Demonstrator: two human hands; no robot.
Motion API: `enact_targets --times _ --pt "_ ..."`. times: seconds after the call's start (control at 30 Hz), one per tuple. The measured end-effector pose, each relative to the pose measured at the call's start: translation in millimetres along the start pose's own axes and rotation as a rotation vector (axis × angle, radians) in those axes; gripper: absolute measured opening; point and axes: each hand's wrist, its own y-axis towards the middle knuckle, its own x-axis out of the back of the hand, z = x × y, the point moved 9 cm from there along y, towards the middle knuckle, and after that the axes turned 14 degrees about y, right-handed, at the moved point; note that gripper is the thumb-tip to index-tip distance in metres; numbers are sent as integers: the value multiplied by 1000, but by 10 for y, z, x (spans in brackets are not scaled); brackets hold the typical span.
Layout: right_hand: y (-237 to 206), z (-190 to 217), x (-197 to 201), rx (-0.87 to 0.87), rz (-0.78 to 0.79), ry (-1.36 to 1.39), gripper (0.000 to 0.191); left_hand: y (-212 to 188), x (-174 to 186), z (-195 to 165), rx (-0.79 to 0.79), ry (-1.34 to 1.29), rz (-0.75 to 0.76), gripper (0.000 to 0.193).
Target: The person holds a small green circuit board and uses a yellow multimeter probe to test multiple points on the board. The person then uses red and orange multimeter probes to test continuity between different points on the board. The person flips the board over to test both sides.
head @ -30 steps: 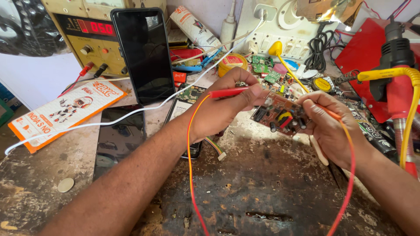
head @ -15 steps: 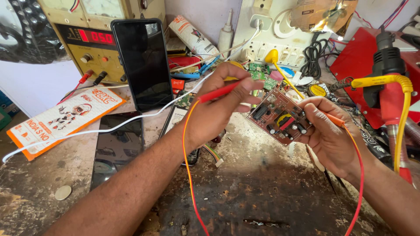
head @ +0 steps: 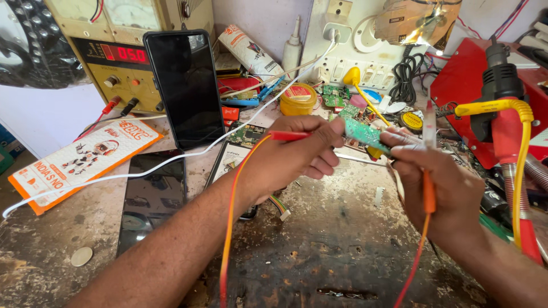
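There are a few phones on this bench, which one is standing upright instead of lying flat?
The black phone propped against the yellow power supply. The others lie flat on the bench below it.

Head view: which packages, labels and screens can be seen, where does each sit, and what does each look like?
Power supply display: top left, small dark window with red glowing digits on a yellow case.
Upright phone: leaning against the supply, black blank screen.
Flat phone: on the bench, left of the left hand, dark screen.
Flat box: far left, orange and white, cartoon print.
Round tin: centre back, yellow, red label.
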Motion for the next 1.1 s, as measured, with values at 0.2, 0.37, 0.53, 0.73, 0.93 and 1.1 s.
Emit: enact_targets --times 0.2,0.37,0.53,0.73,0.93,1.1 --pt "55 223 -28 114 -18 26 16 -12 -78 -49 -55 -160 99 28" --pt "64 288 -9 188 -12 -54 17 -21 -86 -78 -78 -182 109 21" --pt "37 273 -15 212 42 -83 23 -33 -87 -79 -79 -201 104 19" --pt "15 268 -19 233 65 -137 30 -33 -67 -80 -103 -146 85 21" --pt "31 283 -41 234 82 -151 32 -16 -54 -68 -101 -156 77 21" --pt "41 278 -55 229 68 -132 33 -14 -40 -70 -111 -120 54 20"
